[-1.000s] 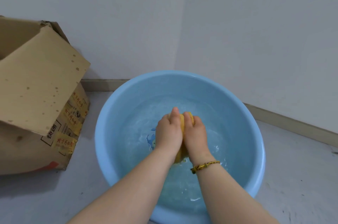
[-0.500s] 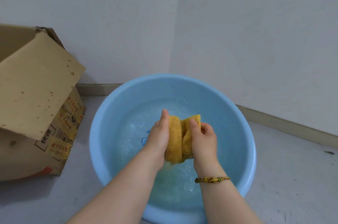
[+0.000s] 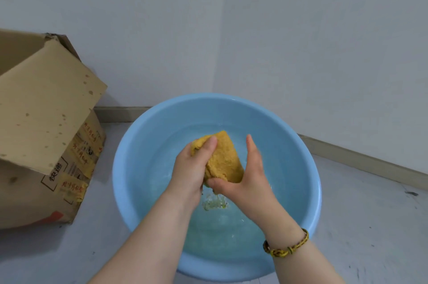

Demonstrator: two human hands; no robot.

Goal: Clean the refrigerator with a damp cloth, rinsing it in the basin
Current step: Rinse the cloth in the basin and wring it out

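A wet yellow cloth (image 3: pixel 223 158), bunched up, is held above the water in a round light-blue basin (image 3: pixel 143 140) that stands on the floor. My left hand (image 3: pixel 191 169) grips the cloth's left side, thumb over its top. My right hand (image 3: pixel 249 176) holds the cloth's lower right side, thumb curled under it and fingers stretched along its far side. Water drips from the cloth into the basin. No refrigerator is in view.
An open cardboard box (image 3: pixel 44 126) with stained flaps stands on the floor left of the basin. Two white walls meet in a corner just behind the basin. Grey floor (image 3: pixel 370 214) lies to the right and in front.
Both hands have lifted the cloth from the water. It was pressed between my palms and is now squeezed above the water, dripping. The view has shifted slightly.
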